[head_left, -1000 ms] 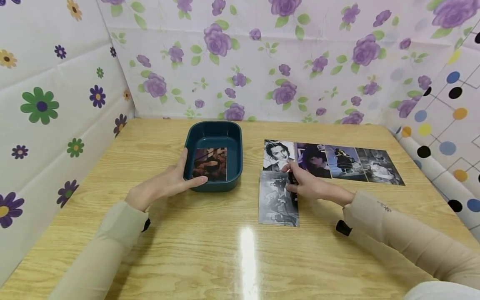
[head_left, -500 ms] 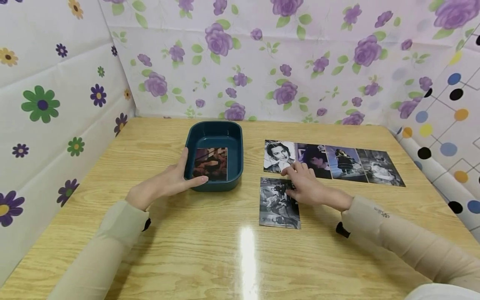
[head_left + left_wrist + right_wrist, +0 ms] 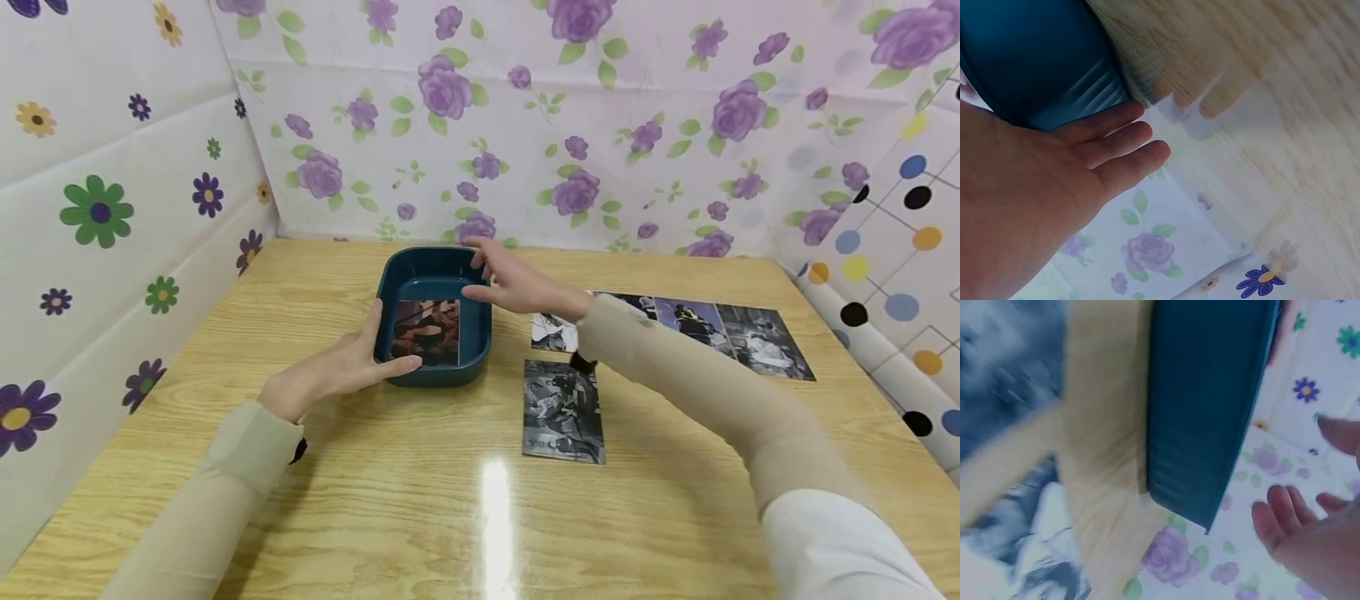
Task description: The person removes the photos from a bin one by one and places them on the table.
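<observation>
Resting against the near left corner of one blue tray (image 3: 432, 267), the left hand (image 3: 330, 373) is lying with fingers straight and together. The right hand (image 3: 517, 282) is hovering over the tray's far right rim, fingers loosely spread, holding nothing. One photo (image 3: 425, 331) is lying inside; five are lying on the table (image 3: 375, 500).

Looks to me like a makeshift recording booth, not a real room: small wood-grain table (image 3: 420, 500) boxed in on 3 sides by padded panels w/ flowered wallpaper (image 3: 600, 125), polka-dot sheet (image 3: 892, 250) on the right. On the table I see only a blue tray (image 3: 435, 275) & photos (image 3: 562, 410).
</observation>
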{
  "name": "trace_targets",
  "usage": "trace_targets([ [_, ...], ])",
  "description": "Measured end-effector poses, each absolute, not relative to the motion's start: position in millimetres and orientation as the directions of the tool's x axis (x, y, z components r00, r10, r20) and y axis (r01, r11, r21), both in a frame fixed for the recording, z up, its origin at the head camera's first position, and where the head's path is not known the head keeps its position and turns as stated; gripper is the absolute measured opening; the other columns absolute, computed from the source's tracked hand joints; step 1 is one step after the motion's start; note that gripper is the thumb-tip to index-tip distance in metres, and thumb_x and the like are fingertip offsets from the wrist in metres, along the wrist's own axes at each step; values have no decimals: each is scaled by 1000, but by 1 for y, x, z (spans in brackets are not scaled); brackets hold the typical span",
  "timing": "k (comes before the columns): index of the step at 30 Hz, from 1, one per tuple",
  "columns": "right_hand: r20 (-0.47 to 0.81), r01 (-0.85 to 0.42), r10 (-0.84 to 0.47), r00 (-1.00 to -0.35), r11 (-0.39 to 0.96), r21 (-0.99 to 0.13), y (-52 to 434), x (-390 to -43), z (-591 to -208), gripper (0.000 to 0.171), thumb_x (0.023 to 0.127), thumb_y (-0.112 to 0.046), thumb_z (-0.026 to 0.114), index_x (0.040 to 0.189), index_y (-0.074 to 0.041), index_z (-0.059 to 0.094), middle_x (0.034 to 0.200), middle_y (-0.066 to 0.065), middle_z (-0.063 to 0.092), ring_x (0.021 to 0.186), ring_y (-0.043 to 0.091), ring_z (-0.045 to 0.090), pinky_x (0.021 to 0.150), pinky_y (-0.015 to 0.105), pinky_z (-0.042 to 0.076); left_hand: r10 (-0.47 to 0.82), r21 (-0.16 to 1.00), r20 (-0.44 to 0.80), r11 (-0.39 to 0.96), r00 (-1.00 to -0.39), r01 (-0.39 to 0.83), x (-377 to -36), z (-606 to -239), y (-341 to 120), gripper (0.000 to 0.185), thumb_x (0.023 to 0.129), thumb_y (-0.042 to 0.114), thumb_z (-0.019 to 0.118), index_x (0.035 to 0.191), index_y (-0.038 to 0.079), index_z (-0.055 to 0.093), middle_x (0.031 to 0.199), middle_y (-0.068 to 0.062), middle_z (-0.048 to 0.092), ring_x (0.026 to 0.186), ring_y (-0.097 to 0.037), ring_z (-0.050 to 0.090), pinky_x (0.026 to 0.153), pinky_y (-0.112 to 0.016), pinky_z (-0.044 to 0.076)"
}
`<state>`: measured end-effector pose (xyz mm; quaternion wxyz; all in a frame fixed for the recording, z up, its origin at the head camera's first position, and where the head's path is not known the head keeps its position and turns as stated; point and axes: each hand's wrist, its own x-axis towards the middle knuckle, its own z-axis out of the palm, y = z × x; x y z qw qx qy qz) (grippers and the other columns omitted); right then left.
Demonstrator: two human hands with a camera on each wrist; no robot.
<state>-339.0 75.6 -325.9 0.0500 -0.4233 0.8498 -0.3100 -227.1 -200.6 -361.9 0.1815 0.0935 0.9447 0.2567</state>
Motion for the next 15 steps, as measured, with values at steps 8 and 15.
trace_targets([
  [8, -101, -666, -810, -578, 539, -515, 22, -374, -338, 81, 95, -29, 62, 155, -11, 12, 147, 22, 27, 133, 35, 39, 107, 45, 39, 273, 518, -287, 850, -918, 91, -227, -367, -202, 118, 82, 80, 43, 147, 18, -33, 158, -30, 12, 143, -47, 25, 113, -61, 26],
  [15, -340, -694, -755, -561, 653, -303, 0, -386, -342, 88, 90, -40, 67, 155, -13, 13, 153, 14, 22, 142, 29, 25, 115, 44, 30, 268, 523, -272, 847, -924, 91, -230, -367, -204, 118, 82, 79, 45, 148, 18, -31, 157, -31, 17, 141, -46, 30, 113, -59, 28],
])
